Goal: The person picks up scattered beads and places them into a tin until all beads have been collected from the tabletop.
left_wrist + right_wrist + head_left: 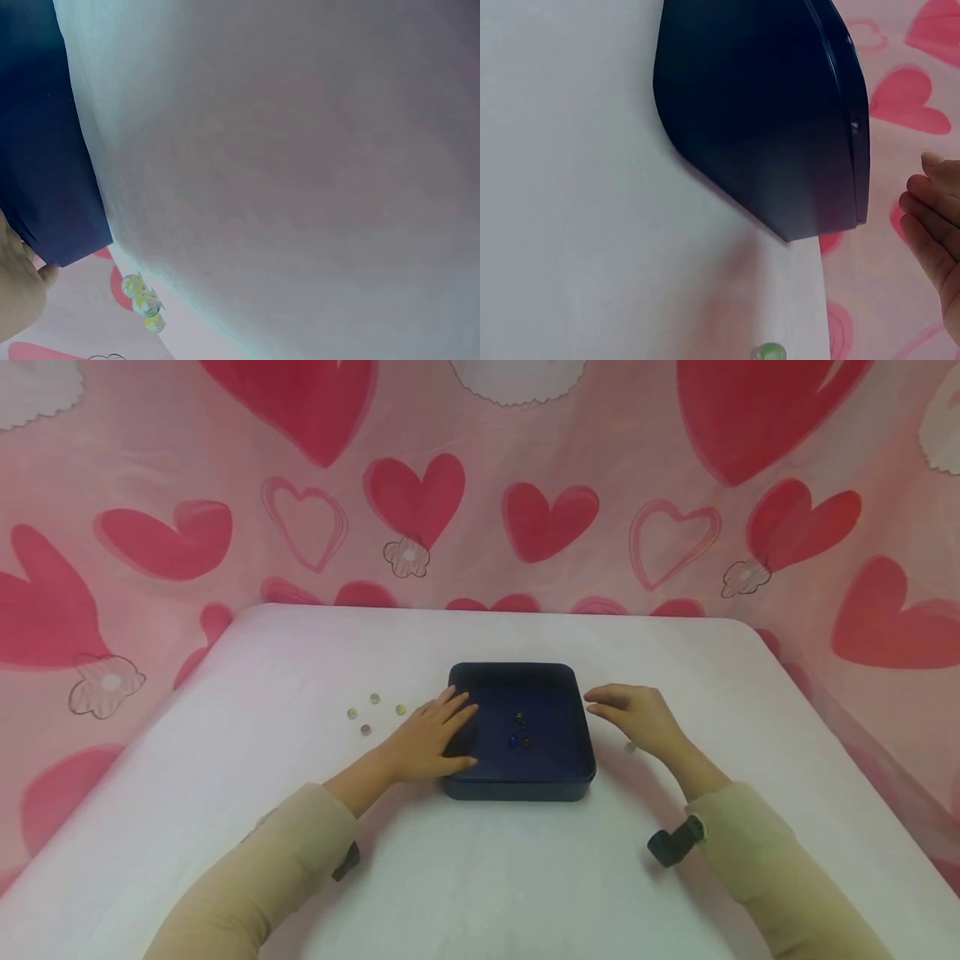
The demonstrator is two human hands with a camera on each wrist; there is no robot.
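A dark blue square box [517, 791] without a lid stands mid-table, its wall [757, 127] large in the right wrist view. Inside lie several dark marbles, among them a blue marble [513, 741] and a brownish marble [527, 742]. My left hand [426, 742] rests over the box's left rim, fingers spread and pointing inward. Beside the right wall, my right hand [637, 714] hovers with relaxed fingers, fingertips close to the rim; nothing shows in it in the right wrist view. Below this hand lies a clear marble [630, 747], greenish in the right wrist view.
Several clear marbles with yellowish or pinkish tints, one a yellowish marble [401, 710], lie left of the box near my left hand. A white cloth covers the table [510, 877]. Behind it hangs a pink curtain [480, 460] with red hearts.
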